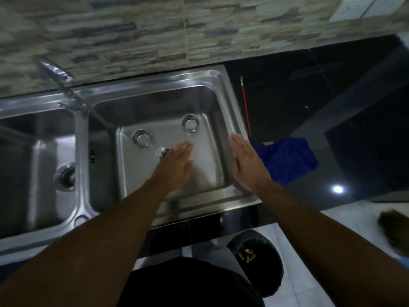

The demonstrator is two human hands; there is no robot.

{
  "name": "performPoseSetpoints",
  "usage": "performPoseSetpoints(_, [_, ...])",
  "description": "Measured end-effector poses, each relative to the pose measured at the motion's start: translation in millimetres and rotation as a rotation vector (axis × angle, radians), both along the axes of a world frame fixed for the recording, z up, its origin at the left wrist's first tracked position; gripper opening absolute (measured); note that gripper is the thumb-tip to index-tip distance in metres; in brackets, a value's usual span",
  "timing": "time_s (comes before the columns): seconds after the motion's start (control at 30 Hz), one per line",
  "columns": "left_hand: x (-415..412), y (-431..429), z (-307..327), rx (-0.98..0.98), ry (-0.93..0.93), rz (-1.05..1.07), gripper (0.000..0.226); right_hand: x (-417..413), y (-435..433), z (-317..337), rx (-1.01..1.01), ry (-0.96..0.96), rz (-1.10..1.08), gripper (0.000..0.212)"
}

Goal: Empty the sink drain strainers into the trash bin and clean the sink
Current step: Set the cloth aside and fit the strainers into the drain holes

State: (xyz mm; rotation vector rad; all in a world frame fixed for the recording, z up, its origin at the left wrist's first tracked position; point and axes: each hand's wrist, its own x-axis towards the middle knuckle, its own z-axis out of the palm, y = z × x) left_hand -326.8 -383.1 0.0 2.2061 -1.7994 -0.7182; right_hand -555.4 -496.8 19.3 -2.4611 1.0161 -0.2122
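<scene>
A steel double sink (pixel 230 196) fills the middle of the view. In the right basin two round metal strainers lie loose on the floor, one (pixel 141 138) at the left and one (pixel 190 123) further back. My left hand (pixel 177 162) is flat and empty above the basin, its fingers partly over the open drain hole (pixel 163 152). My right hand (pixel 247 160) is flat and empty over the sink's right rim. The left basin has its own drain (pixel 65 176). A black-lined trash bin (pixel 256 258) stands on the floor below, with yellow scraps inside.
A blue cloth (pixel 287 160) lies on the black counter just right of the sink, next to a thin red stick (pixel 245 105). The tap (pixel 59 83) rises at the back between the basins. A broom head (pixel 394 229) shows at the right edge.
</scene>
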Motion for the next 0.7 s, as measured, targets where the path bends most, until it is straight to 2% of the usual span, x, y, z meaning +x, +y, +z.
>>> performPoseSetpoints(0.27, [138,83,-2,0.125,-0.149,0.341,0.06,121,12,-36,0.049,0.089,0.173,0.069])
performPoseSetpoints(0.5, [197,112,-23,0.111,-0.207,0.359,0.061,188,5,-66,0.076,0.24,0.21,0.071])
performPoseSetpoints(0.7, [201,120,-41,-0.038,-0.238,0.382,0.059,222,-22,-105,0.121,0.38,0.184,0.076])
